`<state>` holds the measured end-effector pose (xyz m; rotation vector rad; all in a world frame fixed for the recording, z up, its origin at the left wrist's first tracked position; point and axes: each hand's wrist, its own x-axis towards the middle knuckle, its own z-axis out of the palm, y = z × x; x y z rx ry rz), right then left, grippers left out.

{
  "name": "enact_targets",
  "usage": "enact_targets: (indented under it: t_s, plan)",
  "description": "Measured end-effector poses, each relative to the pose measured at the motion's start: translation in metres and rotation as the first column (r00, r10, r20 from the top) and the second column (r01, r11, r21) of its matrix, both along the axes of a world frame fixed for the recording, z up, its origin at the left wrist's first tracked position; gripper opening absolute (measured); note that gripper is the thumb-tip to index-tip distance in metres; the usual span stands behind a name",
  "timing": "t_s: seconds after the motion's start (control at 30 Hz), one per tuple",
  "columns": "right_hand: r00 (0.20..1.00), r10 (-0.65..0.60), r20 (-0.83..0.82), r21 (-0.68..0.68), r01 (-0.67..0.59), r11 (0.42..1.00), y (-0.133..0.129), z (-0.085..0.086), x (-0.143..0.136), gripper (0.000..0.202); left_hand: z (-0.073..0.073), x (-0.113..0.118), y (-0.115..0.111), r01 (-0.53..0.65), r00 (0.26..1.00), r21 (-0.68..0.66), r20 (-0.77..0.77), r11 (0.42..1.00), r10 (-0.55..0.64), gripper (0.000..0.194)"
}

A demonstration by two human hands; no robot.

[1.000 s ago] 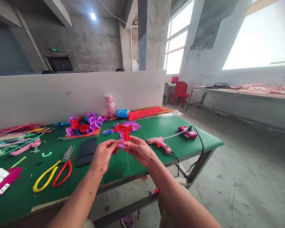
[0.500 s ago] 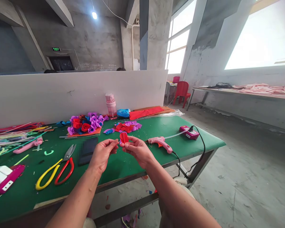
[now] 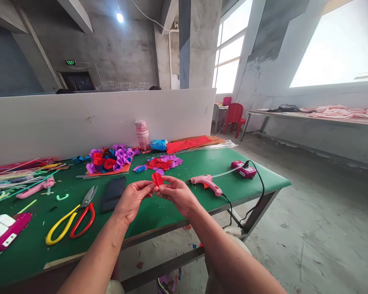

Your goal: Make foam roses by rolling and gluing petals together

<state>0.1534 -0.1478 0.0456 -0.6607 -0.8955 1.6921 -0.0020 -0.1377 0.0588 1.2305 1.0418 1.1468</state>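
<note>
Above the front part of the green table, my left hand [image 3: 138, 195] and my right hand [image 3: 178, 192] meet at the fingertips. Between them stands a small red petal [image 3: 157, 179], pinched by the thumb and fingers of both hands. Its lower end is hidden by the fingertips. Just behind lies a loose pile of red, purple and blue petals [image 3: 162, 163]. To the right of my right hand a pink glue gun [image 3: 207, 183] rests on its side. A dark flat pad or phone [image 3: 113, 194] lies left of my left hand.
Scissors [image 3: 82, 212] with yellow and red handles lie on the green table [image 3: 251, 196]. Finished flowers [image 3: 110, 159], a pink bottle [image 3: 142, 134] and red sheets [image 3: 188, 143] line the back by a white partition. A power strip [image 3: 243, 169] trails a black cord at right.
My left fingertips have come in against the red petal, which now leans left and looks more folded. My right hand keeps its pinch. The view has shifted slightly.
</note>
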Motion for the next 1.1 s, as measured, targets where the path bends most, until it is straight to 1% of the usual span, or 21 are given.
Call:
enact_targets:
  t_s: [0.27, 0.4, 0.57, 0.8, 1.1]
  plan:
    - [0.999, 0.005, 0.034, 0.012, -0.006, 1.000, -0.002, 0.002, 0.000, 0.044, 0.003, 0.002, -0.002, -0.021, 1.000, -0.019, 0.002, 1.000, 0.021, 0.032]
    - [0.999, 0.001, 0.043, 0.027, -0.002, 1.000, 0.000, -0.001, 0.000, 0.043, 0.002, 0.001, -0.003, -0.022, 1.000, -0.010, -0.006, 1.000, 0.022, 0.030]
    - [0.999, -0.004, 0.050, 0.066, 0.001, 0.998, 0.002, -0.005, 0.000, 0.042, 0.002, 0.002, -0.003, -0.034, 0.999, -0.039, 0.014, 0.999, 0.035, 0.032]
    - [0.992, -0.067, 0.110, 0.123, 0.053, 0.991, 0.003, -0.006, -0.003, 0.041, 0.003, 0.002, -0.003, -0.034, 0.999, -0.029, -0.003, 0.999, 0.034, 0.029]
    - [0.979, -0.130, 0.157, 0.149, 0.106, 0.983, 0.006, -0.010, -0.006, 0.042, 0.003, 0.005, -0.004, -0.070, 0.997, -0.027, -0.022, 0.997, 0.069, 0.027]
